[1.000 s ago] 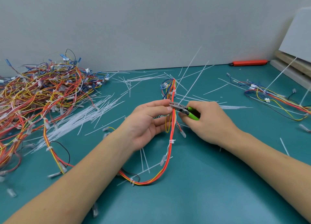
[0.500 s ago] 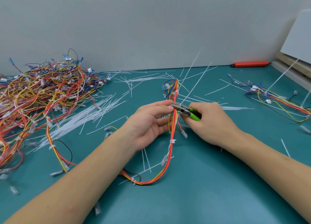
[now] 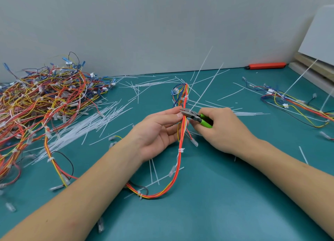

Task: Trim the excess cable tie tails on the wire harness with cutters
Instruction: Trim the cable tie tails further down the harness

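With the left hand [image 3: 159, 130] pinching the harness [image 3: 182, 132] at counter [image 3: 226, 204] centre and the right hand [image 3: 222, 130] curling round the cutters [image 3: 194, 115], whose jaws are sitting against the wires, a squeeze is risking nicking one instead of the tail [image 3: 207, 85] rising toward 1 o'clock.

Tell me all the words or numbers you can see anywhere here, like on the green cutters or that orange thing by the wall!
There are no words or numbers that can be read.
Green-handled cutters: no print shows on the part outside the right hand.
Orange tool by the wall: too small and blurred to show any label.
White board at the right: blank.
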A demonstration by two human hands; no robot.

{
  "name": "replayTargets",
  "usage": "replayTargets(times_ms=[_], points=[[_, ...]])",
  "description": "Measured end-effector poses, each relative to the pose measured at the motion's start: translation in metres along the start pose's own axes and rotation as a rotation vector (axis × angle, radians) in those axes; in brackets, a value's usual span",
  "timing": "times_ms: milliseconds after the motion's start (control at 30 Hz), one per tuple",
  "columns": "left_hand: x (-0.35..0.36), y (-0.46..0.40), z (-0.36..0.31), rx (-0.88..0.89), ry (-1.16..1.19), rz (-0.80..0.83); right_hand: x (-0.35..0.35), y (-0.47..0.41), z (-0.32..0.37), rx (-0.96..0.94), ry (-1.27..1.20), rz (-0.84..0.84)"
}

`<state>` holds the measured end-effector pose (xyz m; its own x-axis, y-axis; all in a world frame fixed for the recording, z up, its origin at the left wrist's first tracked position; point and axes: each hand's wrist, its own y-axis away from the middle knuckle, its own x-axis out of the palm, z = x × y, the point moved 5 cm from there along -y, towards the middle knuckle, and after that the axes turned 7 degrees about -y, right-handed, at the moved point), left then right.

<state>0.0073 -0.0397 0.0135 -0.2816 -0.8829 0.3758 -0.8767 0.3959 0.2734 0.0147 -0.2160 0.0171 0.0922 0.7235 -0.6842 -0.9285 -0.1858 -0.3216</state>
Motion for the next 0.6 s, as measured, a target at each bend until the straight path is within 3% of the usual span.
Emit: replayTargets(times_ms=[300, 600], points=[[0.0005, 0.0002, 0.0012, -0.012, 0.030, 0.017, 0.0012, 0.0009, -0.0005, 0.012, 0.079, -0.019], [0.0005, -0.0011, 0.0036, -0.040, 0.095, 0.040, 0.0002, 0.0002, 0.0022, -0.046, -0.021, 0.010]])
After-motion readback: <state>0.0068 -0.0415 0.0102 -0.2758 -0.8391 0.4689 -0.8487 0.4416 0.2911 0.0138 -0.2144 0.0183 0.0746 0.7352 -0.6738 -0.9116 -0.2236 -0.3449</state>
